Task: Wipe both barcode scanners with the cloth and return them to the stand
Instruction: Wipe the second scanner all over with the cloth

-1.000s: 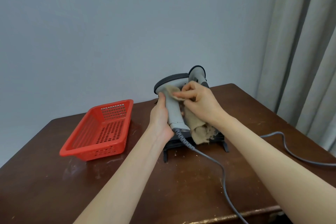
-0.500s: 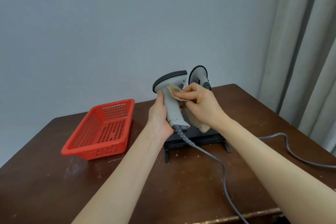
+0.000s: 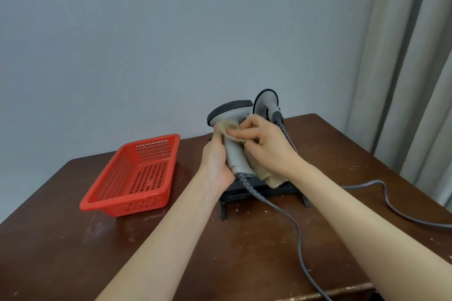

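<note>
My left hand (image 3: 216, 161) grips the handle of a grey barcode scanner (image 3: 236, 151), holding it upright above the black stand (image 3: 256, 192). My right hand (image 3: 265, 144) presses a beige cloth (image 3: 231, 128) against the scanner's neck; the cloth's loose end (image 3: 274, 179) hangs down onto the stand. A second grey scanner (image 3: 266, 101) stands behind, partly hidden by my right hand. A grey cable (image 3: 291, 222) runs from the held scanner toward the table's front edge.
A red perforated plastic basket (image 3: 132, 176) lies left of the stand on the dark wooden table (image 3: 73, 252). Another grey cable (image 3: 391, 205) trails off to the right. Grey curtains (image 3: 411, 68) hang at the right, and a plain wall is behind.
My right hand has slid the cloth slightly left and up along the scanner's neck. The hanging end of the cloth has shifted. The left hand keeps its grip.
</note>
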Tool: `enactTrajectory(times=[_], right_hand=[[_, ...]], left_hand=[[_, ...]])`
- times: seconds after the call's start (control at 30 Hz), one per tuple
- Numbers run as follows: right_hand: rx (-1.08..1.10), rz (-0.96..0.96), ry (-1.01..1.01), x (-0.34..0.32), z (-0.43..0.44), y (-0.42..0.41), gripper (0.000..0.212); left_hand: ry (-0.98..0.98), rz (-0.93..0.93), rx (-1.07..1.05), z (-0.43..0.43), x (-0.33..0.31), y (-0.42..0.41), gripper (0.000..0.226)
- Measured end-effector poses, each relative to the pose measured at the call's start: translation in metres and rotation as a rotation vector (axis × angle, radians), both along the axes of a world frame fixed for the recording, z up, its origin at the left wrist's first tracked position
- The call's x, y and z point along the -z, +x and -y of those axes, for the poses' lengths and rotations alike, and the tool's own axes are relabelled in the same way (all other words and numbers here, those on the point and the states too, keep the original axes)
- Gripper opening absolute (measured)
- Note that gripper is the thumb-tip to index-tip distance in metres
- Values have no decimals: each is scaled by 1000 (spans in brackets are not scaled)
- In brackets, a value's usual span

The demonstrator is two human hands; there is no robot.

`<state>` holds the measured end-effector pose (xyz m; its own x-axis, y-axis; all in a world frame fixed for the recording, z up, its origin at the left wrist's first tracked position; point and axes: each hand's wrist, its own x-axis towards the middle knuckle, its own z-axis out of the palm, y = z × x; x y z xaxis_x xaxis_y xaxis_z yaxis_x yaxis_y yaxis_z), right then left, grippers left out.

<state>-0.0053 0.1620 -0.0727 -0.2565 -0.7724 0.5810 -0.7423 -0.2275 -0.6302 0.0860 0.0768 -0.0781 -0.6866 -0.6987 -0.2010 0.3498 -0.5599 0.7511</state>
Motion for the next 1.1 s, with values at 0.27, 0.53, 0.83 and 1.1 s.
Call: enactTrajectory(times=[0.27,0.53,0.83,1.1], right_hand=[[141,52,-60,-3,1,-7,32],[53,-13,-73,-5,-5,-9,34],[116,-117,-93,-13,-2,-19,36],[-11,-293,-20,7,-12,-11,30]], left_hand=[[47,-50,28,-5,3,4,36],[-124,-46,9,-12,5,2,27],[-189,-42,-46,-14,3,0,25],[-167,-25,-23,-10,6,0,25]])
